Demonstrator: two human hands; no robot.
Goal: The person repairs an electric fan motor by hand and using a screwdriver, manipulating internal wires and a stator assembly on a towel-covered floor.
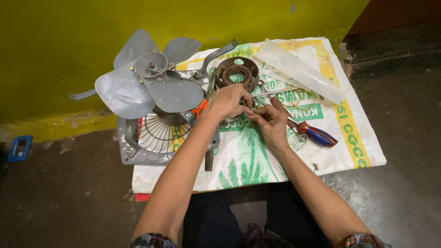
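My left hand (226, 102) and my right hand (271, 121) meet over a printed white sack (257, 151) spread on the floor. Their fingertips pinch a small metal part between them; what it is I cannot tell. Just beyond my left hand lies a round brown motor stator (236, 73) with copper windings. A grey metal fan (147, 82) with several blades stands on a wire-guard frame (156, 138) to the left. A screwdriver with a red and blue handle (317, 135) lies right of my right hand.
A clear plastic sleeve (298, 69) lies at the sack's far right. A spanner (271, 92) rests near the stator. A loose screw (315, 166) sits near the sack's front edge. A yellow wall (92, 27) rises behind. A blue object (19, 148) lies on the dark floor, left.
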